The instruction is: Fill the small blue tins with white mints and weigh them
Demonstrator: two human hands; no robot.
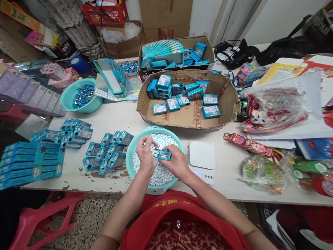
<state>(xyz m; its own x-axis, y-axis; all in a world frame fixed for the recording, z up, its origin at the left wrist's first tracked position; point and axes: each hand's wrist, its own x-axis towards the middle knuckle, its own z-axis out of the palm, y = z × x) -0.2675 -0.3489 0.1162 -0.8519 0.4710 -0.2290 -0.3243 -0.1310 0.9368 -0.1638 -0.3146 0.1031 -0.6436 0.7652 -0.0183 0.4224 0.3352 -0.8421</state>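
Note:
Over a turquoise basin [131, 152] of small white candies [161, 173], my right hand [177, 163] grips a small blue candy box [164, 155], which lies on its side with one end toward my left hand. My left hand [146, 154] is closed around a little heap of white candies [153, 150], held right at the end of the box. To the left of the basin, several blue boxes [114, 149] stand in a cluster, with round holes in their ends. Just right of the basin sits a white digital scale [202, 156].
Behind the basin is a cut-down cardboard box [187, 119] with several blue boxes inside, and another carton [210, 52] behind that. More boxes are stacked at left [33, 161]. A smaller bowl [90, 107] holds shiny blue pieces. Bagged toys [262, 173] lie right.

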